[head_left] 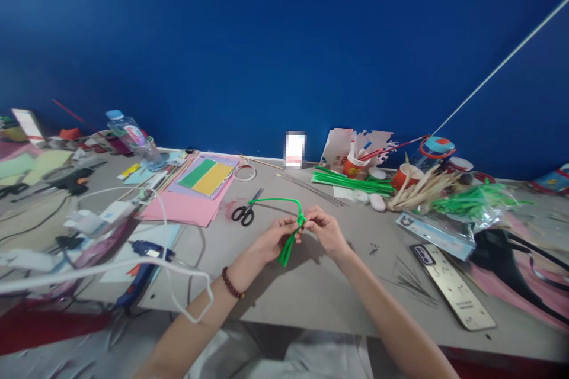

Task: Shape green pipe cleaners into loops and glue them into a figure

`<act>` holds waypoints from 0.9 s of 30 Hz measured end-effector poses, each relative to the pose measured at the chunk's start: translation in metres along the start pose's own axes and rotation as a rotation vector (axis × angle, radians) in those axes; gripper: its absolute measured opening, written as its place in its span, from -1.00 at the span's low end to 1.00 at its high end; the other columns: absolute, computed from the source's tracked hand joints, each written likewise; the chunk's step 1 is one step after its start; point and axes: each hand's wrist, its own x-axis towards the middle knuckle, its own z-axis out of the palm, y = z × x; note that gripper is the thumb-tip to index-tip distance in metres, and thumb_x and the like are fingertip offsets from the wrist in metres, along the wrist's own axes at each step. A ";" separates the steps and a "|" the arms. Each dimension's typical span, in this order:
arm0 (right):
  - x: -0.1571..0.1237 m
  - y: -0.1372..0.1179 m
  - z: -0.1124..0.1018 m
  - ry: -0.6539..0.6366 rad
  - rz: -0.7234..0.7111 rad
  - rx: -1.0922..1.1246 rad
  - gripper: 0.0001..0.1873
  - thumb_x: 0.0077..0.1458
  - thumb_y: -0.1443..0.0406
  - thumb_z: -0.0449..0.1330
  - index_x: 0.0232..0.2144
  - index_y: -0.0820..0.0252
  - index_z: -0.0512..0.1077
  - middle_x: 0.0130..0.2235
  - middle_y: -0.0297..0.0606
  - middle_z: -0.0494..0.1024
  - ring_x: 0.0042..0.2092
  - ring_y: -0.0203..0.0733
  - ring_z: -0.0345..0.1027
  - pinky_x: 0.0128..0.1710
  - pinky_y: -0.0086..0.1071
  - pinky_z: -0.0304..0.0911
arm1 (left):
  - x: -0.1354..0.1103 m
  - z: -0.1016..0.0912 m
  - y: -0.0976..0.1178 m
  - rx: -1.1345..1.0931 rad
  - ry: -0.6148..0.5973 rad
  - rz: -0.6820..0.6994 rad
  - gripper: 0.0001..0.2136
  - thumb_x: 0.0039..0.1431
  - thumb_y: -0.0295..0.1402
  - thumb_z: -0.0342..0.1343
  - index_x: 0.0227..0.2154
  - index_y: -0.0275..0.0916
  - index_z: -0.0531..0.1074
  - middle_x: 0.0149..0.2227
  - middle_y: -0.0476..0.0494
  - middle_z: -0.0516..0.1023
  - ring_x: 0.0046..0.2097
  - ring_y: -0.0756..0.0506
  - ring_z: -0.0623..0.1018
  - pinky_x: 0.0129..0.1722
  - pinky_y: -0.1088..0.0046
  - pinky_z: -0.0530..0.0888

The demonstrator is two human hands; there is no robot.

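Note:
A small bundle of green pipe cleaners [288, 241] is held above the grey table [311, 290] between both hands. My left hand [274, 238] is closed round the bundle's lower part. My right hand [323, 226] pinches it at the top, where one green strand loops up and away to the left. A dark bead bracelet [231, 284] sits on my left wrist.
Black scissors [244, 211] lie just left of the hands, beside pink and coloured paper sheets [195, 195]. More green pipe cleaners [351, 181], cups with sticks [406, 177] and a phone [453, 284] lie to the right. A blue glue gun [142, 266], white cable and water bottle [133, 136] are at left.

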 end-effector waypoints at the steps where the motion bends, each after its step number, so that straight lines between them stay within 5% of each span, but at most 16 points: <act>1: -0.001 -0.001 0.002 -0.012 -0.008 0.001 -0.71 -0.14 0.11 0.30 -0.56 0.19 0.36 -0.39 -0.36 0.33 -0.50 -0.32 0.34 -0.52 -0.37 0.38 | 0.000 0.000 -0.002 -0.009 0.000 -0.009 -0.82 -0.15 -0.36 0.32 -0.50 -0.38 0.49 -0.58 -0.04 0.41 -0.56 0.11 0.36 -0.51 0.60 0.34; 12: -0.002 -0.002 0.002 0.039 -0.088 -0.160 -0.74 -0.02 0.11 0.21 -0.54 0.18 0.38 -0.44 -0.33 0.37 -0.47 -0.30 0.33 -0.45 -0.38 0.35 | 0.000 0.002 0.000 -0.017 0.014 0.002 -0.80 -0.14 -0.35 0.31 -0.46 -0.37 0.49 -0.55 -0.04 0.43 -0.53 0.09 0.38 -0.49 0.59 0.37; 21: 0.001 0.002 0.000 0.241 0.043 -0.126 -0.74 -0.19 0.13 0.30 -0.49 0.20 0.46 -0.54 -0.33 0.48 -0.50 -0.31 0.30 -0.44 -0.41 0.28 | 0.005 0.003 -0.001 0.151 0.211 0.304 -0.73 -0.22 -0.33 0.35 -0.44 -0.30 0.44 -0.47 -0.05 0.52 -0.46 0.02 0.47 -0.38 0.49 0.42; 27: -0.001 -0.009 -0.001 0.117 -0.037 -0.226 -0.77 -0.05 0.13 0.19 -0.45 0.19 0.44 -0.48 -0.31 0.47 -0.45 -0.26 0.32 -0.39 -0.38 0.28 | 0.004 0.002 0.002 0.305 0.203 0.377 -0.80 -0.22 -0.35 0.34 -0.47 -0.27 0.49 -0.45 -0.08 0.54 -0.37 -0.04 0.49 -0.27 0.44 0.40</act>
